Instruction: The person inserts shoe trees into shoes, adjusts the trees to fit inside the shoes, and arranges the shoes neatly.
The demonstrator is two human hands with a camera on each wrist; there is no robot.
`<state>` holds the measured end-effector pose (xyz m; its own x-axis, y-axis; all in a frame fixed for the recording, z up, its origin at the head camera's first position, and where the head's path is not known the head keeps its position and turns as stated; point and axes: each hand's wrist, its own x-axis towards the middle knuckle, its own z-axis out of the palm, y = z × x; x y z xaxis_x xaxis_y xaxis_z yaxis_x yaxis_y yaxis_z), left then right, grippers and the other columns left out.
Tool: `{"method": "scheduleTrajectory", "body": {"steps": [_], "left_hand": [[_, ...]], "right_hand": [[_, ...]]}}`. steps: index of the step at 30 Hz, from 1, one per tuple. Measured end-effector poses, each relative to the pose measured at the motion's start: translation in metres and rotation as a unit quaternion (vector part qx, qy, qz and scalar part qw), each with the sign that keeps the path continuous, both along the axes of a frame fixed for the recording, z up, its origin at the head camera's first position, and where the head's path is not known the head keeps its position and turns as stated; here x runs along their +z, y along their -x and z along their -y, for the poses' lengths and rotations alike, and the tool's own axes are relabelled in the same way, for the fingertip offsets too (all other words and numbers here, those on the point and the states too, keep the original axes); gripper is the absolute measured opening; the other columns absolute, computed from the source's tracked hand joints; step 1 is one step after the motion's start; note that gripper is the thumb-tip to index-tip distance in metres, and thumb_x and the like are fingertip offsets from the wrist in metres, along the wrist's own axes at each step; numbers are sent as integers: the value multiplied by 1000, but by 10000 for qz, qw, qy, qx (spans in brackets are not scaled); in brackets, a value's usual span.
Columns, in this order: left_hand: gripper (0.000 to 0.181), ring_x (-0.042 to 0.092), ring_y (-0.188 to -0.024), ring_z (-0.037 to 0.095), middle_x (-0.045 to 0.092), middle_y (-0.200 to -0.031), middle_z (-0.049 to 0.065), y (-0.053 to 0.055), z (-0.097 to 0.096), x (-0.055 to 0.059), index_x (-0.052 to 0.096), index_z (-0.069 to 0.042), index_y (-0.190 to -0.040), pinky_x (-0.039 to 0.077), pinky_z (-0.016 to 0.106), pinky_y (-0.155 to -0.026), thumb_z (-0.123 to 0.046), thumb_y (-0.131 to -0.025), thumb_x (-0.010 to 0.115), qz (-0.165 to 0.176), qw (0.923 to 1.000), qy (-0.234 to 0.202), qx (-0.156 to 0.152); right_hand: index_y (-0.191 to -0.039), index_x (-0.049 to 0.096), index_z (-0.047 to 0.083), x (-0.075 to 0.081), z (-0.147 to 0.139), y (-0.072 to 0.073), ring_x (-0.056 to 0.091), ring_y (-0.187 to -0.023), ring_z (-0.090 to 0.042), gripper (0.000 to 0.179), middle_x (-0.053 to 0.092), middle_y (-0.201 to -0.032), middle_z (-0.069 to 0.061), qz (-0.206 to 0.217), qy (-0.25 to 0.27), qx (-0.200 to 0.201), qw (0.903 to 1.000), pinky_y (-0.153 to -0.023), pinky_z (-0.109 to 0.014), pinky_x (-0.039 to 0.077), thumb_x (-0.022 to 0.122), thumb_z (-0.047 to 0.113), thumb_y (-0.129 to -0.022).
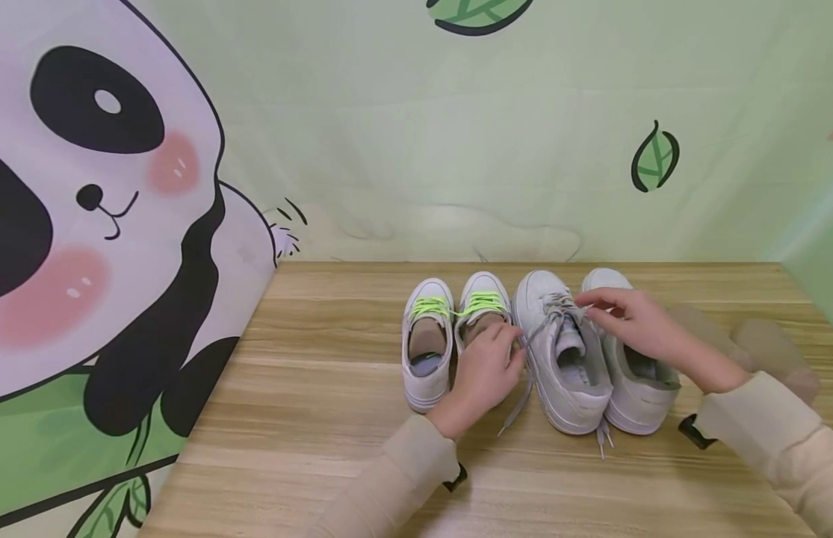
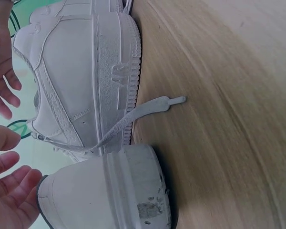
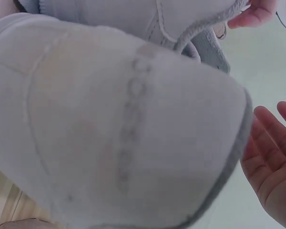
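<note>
My left hand (image 1: 483, 370) is over the right shoe of a small white pair with lime-green laces (image 1: 485, 302). Its fingertips come close to a loose grey lace (image 2: 126, 121), which hangs down the side of a larger white sneaker (image 1: 540, 299) and ends on the wood. In the left wrist view a gap shows between thumb and fingers. My right hand (image 1: 631, 321) is above the second large sneaker (image 1: 641, 407), fingertips right at the first one's lace bow area. Its fingers look loosely extended in the right wrist view, behind a sneaker heel (image 3: 133, 119).
The small left shoe (image 1: 426, 388) stands beside its mate. All four shoes rest on a wood-grain surface (image 1: 308, 359), toes toward a pale green backdrop (image 1: 403, 134) with a panda print. Blurred brownish shapes (image 1: 769, 355) lie at the right.
</note>
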<state>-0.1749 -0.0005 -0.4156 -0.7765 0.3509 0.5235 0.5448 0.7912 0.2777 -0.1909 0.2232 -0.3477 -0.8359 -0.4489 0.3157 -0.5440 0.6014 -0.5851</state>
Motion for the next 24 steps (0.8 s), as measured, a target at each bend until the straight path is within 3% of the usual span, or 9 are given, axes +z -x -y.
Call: {"method": "scheduleTrajectory", "body": {"steps": [8,15,24], "left_hand": [[22,60,-84,10,59,-99,-4,-3,-1,1,60,-15,-101,49,23,-67,-26,-82,58,289,9994,13,-211],[21,59,-85,8,58,-101,-5,-5,-4,0,59,-18,-102,48,24,-65,-29,-84,56,574,9981,139,-151],[19,59,-88,8,59,-100,-5,-7,-8,-2,60,-18,-100,48,21,-68,-27,-84,56,434,9987,113,-245]], "right_hand": [[-102,61,-1,0,-8,-2,49,-77,13,21,64,-95,-18,-89,-58,-315,9994,-64,-19,46,52,1,-84],[-103,61,-1,-1,-13,-3,47,-75,15,21,64,-96,-18,27,-82,-626,9980,-65,-13,44,51,4,-85],[-107,60,-1,-7,-22,-6,46,-78,15,24,62,-102,-18,345,44,-904,9953,-65,-10,41,50,8,-88]]}}
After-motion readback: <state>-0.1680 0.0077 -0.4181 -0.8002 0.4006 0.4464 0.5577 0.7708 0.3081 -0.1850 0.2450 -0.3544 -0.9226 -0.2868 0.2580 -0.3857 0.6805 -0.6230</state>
